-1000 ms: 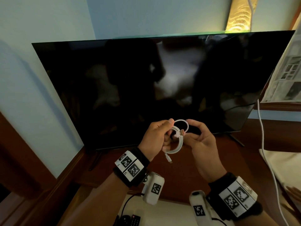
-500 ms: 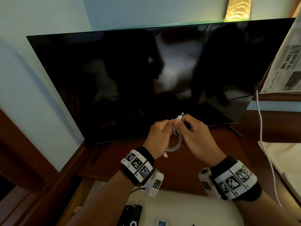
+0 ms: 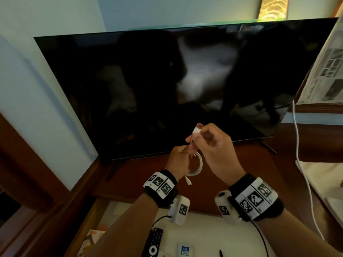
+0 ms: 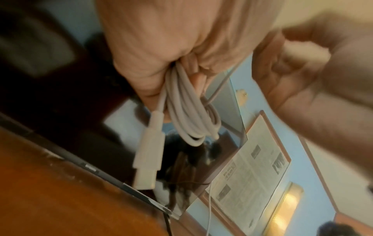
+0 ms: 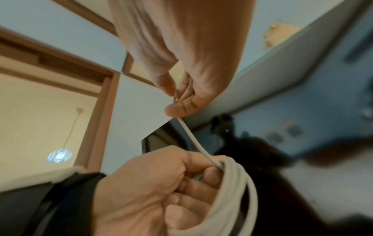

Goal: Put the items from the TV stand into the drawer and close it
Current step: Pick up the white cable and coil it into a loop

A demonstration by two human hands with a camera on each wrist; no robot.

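A white charging cable (image 3: 198,165) is coiled in loops above the wooden TV stand (image 3: 141,175), in front of the black TV. My left hand (image 3: 179,157) grips the coil (image 4: 187,115), and one plug (image 4: 148,153) hangs below the fist. My right hand (image 3: 211,143) pinches the cable's free end (image 5: 189,135) between thumb and fingertips and holds it just above the coil, its white plug (image 3: 196,131) sticking up. The drawer (image 3: 200,236) stands open below my wrists, lined white.
In the drawer lie a black remote (image 3: 153,242), a small white packet (image 3: 184,250) and a dark pen (image 3: 220,254). Another white cord (image 3: 304,175) hangs down at the right past a cream cloth (image 3: 323,175). A newspaper (image 3: 326,71) leans beside the TV (image 3: 167,89).
My right hand has pulled the cable's end up and out of the coil. The coil has dropped a little lower in my left hand, and both hands have shifted slightly right.
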